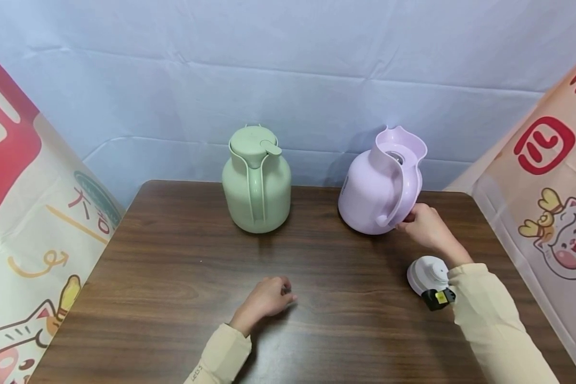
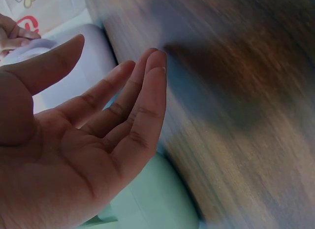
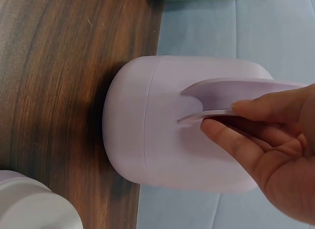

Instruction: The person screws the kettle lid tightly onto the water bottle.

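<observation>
Soft, fairly even light fills the head view, with a pale glare on the brown wooden table [image 1: 173, 250] toward the bottom centre. Soft-edged shadows lie beneath the left hand [image 1: 266, 298] and on the bluish backdrop [image 1: 278, 42] beside the lilac jug [image 1: 365, 194]. The left wrist view is dimmer: the palm looks fairly clear, while the table blurs into streaks. In the right wrist view, muted light leaves dark shadow along the jug's base.
</observation>
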The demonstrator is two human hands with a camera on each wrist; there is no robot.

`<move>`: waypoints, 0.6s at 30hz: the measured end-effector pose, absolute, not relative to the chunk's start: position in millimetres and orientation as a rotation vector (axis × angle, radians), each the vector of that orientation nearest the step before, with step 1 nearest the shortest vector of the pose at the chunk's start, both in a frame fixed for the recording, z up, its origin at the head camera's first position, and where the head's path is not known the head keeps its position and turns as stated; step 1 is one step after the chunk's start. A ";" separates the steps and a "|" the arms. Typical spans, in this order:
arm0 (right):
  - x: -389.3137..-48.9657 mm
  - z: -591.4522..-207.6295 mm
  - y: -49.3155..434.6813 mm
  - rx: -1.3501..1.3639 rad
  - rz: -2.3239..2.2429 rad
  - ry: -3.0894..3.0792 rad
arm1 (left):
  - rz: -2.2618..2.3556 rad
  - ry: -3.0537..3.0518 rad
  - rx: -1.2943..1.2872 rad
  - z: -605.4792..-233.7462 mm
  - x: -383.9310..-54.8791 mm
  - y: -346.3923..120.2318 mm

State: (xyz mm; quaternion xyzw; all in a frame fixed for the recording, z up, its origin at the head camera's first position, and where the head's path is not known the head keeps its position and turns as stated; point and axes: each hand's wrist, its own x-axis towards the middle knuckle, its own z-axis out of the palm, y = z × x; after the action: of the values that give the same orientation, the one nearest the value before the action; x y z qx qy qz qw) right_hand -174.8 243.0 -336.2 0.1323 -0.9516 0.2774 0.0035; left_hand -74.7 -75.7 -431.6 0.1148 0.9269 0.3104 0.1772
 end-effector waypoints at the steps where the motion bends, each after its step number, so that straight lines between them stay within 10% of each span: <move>1: -174.8 -336.4 242.4 0.422 0.878 -2.982 | 0.875 2.630 0.320 -431.7 -75.0 -76.3; 18: -174.4 -339.4 237.7 0.455 0.902 -2.979 | 0.799 2.801 0.231 -433.5 -75.8 -88.9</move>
State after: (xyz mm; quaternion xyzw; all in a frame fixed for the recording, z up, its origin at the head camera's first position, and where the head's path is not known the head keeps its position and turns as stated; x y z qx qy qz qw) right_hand -174.4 237.7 -339.4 0.1446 -0.9471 0.2867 -0.0021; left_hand -75.8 -88.9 -433.5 0.0785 0.9529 0.2718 0.1094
